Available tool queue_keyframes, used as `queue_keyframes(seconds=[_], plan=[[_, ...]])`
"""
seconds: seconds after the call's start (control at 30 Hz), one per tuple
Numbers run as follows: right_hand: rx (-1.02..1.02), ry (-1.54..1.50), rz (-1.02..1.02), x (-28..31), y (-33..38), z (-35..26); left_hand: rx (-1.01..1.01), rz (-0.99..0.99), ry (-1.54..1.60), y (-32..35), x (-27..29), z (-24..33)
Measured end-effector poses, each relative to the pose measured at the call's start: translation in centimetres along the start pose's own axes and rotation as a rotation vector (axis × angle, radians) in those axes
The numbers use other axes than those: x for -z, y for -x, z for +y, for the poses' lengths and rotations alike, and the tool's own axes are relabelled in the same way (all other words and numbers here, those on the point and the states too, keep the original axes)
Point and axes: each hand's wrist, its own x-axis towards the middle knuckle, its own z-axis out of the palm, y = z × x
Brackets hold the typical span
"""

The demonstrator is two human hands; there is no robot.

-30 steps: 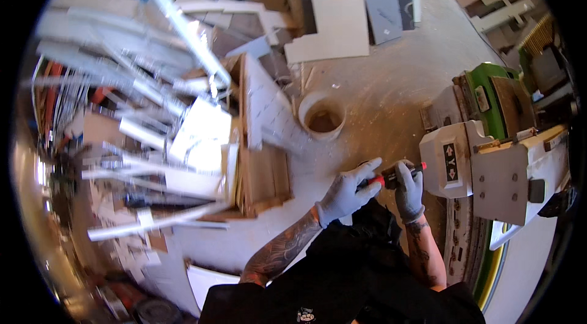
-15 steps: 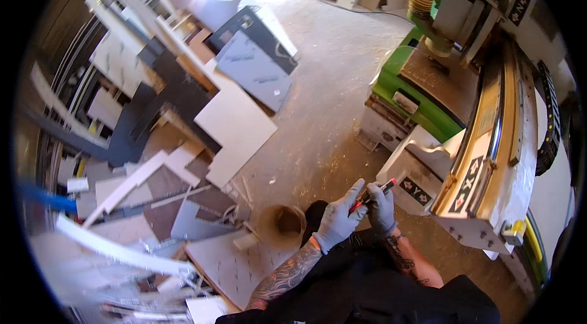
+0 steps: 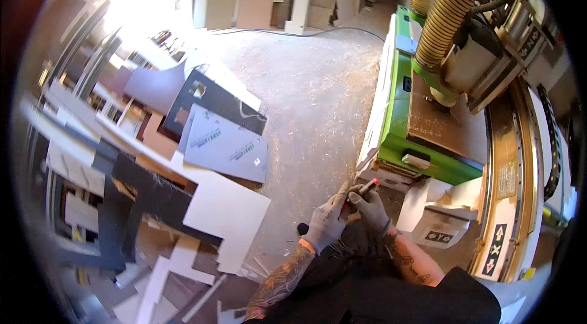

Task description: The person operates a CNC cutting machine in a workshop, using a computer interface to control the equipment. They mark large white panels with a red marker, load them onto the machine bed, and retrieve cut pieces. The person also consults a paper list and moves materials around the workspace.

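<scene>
Both my hands wear grey work gloves and meet in front of my body, low in the middle of the view. Between them is a slim, pen-like red and black tool (image 3: 369,186), tilted up to the right, its red end sticking out. My right hand (image 3: 371,208) is closed around it. Close beside, my left hand (image 3: 326,223) has its fingers bent over the lower end, which is mostly hidden. Whether the thing is a marker or a knife I cannot make out.
At right stands a large green and brown machine (image 3: 428,122) with a ribbed yellow hose (image 3: 451,12) and a long rail (image 3: 506,171). Sheet offcuts lean and lie at left, among them a white board (image 3: 226,217) and a grey-blue panel (image 3: 226,150). A cable (image 3: 293,33) crosses the dusty floor.
My view has swung up and right, showing more of the machine and far floor; the bin near my hands has left the view. My hands remain together on the tool.
</scene>
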Motion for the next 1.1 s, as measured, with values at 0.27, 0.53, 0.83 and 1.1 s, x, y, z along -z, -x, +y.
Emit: queue_keyframes(seconds=[0.27,0.53,0.83,1.1], plan=[[0.041,0.35,0.427,8.5,-19.7,0.3,0.138,-0.286,0.089,-18.9,5.7,-14.3],[-0.157,0.794,1.302,33.5,-40.2,5.8,0.345,-0.209,0.346,-42.5,8.7,-23.2],[-0.303,0.67,1.422,43.3,-52.9,3.6,0.4,-0.315,0.567,-70.2,5.8,-25.2],[-0.253,-0.044,1.821,36.7,-52.7,5.7,0.35,-0.639,0.709,-100.4,-12.6,-26.9]])
